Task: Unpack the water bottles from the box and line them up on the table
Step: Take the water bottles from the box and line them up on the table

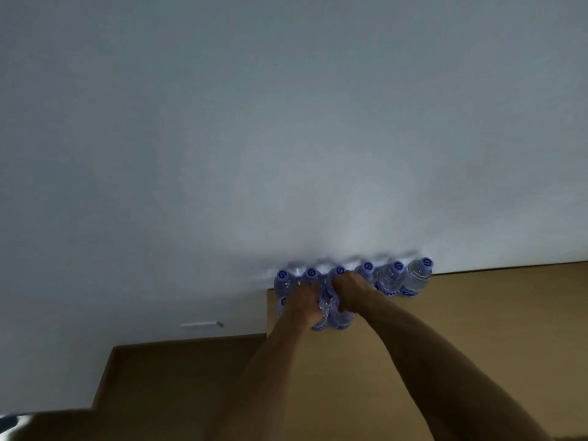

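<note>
Several clear water bottles with blue caps (397,267) stand in a row along the back edge of the tan table (461,329), against the wall. A second, shorter row stands in front at the left end. My left hand (304,305) is closed round a front-row bottle (319,324). Right beside it, my right hand (348,289) is closed round the neighbouring bottle (342,318). Both bottles look upright, with their bases at the table surface. My hands hide their caps. No box is clearly visible.
A pale wall (286,122) fills the upper view right behind the bottles. A darker brown surface (175,374) lies lower at the left of the table's end; what it is I cannot tell. A small white fitting (201,324) sits on the wall.
</note>
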The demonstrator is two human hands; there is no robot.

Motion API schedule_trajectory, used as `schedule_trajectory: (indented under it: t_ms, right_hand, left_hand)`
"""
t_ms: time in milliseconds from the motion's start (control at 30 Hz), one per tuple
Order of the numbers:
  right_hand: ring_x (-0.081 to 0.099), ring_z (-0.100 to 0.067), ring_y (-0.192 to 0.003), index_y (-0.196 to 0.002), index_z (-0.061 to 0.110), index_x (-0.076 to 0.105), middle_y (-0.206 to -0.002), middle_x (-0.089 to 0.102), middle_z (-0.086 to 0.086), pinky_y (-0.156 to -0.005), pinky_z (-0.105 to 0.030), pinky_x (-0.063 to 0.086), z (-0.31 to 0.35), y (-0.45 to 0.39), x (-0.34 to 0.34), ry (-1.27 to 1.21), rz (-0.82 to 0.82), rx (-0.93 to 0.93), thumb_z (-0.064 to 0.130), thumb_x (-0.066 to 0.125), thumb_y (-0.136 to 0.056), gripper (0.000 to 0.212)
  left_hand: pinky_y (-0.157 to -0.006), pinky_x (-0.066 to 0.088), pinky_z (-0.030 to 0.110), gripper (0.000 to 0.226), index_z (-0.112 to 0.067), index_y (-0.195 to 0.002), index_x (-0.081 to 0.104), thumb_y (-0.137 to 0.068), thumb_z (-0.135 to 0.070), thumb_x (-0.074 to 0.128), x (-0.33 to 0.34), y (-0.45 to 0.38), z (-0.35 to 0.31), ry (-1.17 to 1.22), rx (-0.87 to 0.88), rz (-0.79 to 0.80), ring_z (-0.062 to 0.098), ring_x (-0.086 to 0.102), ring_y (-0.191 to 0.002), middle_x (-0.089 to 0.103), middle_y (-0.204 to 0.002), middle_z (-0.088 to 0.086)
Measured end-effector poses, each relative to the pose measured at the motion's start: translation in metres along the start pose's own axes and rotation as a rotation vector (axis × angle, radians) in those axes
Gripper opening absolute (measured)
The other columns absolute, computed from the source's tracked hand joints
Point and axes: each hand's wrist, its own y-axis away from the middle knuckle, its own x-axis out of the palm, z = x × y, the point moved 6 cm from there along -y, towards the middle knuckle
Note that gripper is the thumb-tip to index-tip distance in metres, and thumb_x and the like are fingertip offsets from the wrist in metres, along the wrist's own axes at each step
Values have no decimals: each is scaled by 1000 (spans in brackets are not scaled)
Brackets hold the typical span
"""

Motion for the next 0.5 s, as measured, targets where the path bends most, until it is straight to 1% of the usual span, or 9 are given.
schedule_trajectory:
  t_ms: [33,100,133,167,233,267,333,400,500]
  right_hand:
    - [64,-29,-105,-103,9,66,-110,65,-13,-78,-34,53,1,-1,0,12,22,5,20,76,-75,32]
    - [64,-28,-104,-103,10,66,-110,64,-13,-77,-34,55,2,-3,-3,20,36,26,25,78,-72,36]
    - [65,-28,-103,-104,10,66,-109,65,-12,-76,-34,54,3,-3,-6,21,23,38,28,77,-73,38]
    - [65,-29,-103,-106,10,65,-109,65,-13,-75,-35,53,2,-2,-11,21,-4,53,32,76,-74,41]
    - [65,-31,-104,-111,10,63,-110,65,-14,-75,-35,52,3,0,-23,16,-70,85,39,70,-78,44]
    - [65,-32,-104,-110,9,63,-111,65,-14,-75,-35,51,2,3,-30,3,-102,104,37,67,-81,40]
    - [64,-32,-103,-108,9,63,-111,65,-14,-78,-35,50,1,10,-43,-34,-160,148,27,61,-86,29]
    - [63,-32,-103,-107,9,63,-111,64,-13,-81,-35,50,-2,18,-57,-65,-219,191,23,57,-88,24]
    - [63,-32,-102,-107,8,62,-110,64,-13,-80,-35,49,-12,38,-75,-111,-293,242,25,56,-90,25]
  left_hand:
    - [-92,47,34,31,-15,-120,58,-91,-22,50,-1,2,0,-2,20,-9,25,59,-113,63,-118,8]
    - [-78,48,33,32,-18,-113,60,-85,-33,54,-6,7,1,-29,44,-79,24,63,-103,64,-110,5]
    - [-71,45,32,35,-19,-110,61,-82,-40,57,-11,10,2,-50,32,-127,24,64,-98,64,-108,4]
    - [-67,43,31,38,-20,-110,62,-80,-45,59,-16,11,4,-66,16,-170,24,65,-96,64,-107,4]
    - [-68,45,32,39,-19,-112,61,-83,-46,59,-25,10,4,-77,5,-231,24,64,-97,62,-110,4]
    - [-71,47,33,36,-19,-112,60,-87,-44,56,-30,8,2,-76,11,-247,24,63,-99,60,-111,4]
    - [-78,49,35,29,-18,-113,59,-94,-36,48,-43,2,-5,-63,9,-267,23,60,-103,58,-113,4]
    - [-83,49,36,27,-16,-117,59,-96,-27,45,-58,-4,-17,-49,-2,-297,23,58,-105,58,-117,5]
    - [-81,49,34,27,-15,-117,59,-94,-21,47,-77,-8,-45,-69,35,-330,23,59,-102,59,-117,5]
